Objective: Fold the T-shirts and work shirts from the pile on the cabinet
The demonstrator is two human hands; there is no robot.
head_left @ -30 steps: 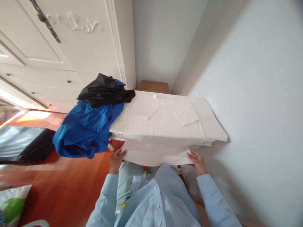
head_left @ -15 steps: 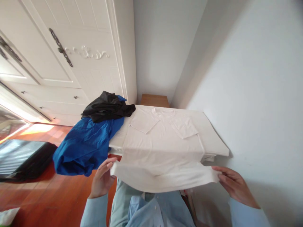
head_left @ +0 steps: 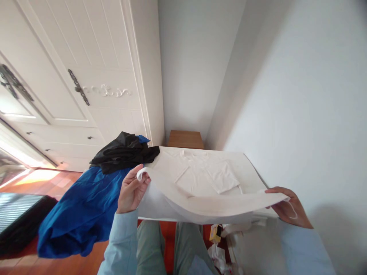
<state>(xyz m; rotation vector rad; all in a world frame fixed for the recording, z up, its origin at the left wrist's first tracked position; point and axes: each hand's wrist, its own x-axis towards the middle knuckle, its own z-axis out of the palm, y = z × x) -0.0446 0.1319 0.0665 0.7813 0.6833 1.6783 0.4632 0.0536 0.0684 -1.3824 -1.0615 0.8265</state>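
Note:
A white T-shirt (head_left: 195, 183) lies spread on a white table (head_left: 246, 172), its collar and sleeves toward the far edge. Its bottom hem is lifted off the near side and sags in the middle. My left hand (head_left: 133, 189) pinches the hem's left corner between thumb and fingers. On the other side, my right hand (head_left: 291, 206) grips the right corner, with a loose thread or seam edge hanging over the fingers. Most of the table's near edge is covered by the raised cloth.
Black clothing (head_left: 123, 152) and a blue garment (head_left: 86, 210) hang over the table's left end. Behind stand a white wardrobe (head_left: 114, 46) and a wooden box-like piece (head_left: 185, 139). A dark suitcase (head_left: 25, 225) lies left; a yellow box (head_left: 215, 233) sits below the table. A wall borders the right.
Both hands have raised the T-shirt's hem and moved it forward over the table, the left hand higher. The camera view has tilted up a little.

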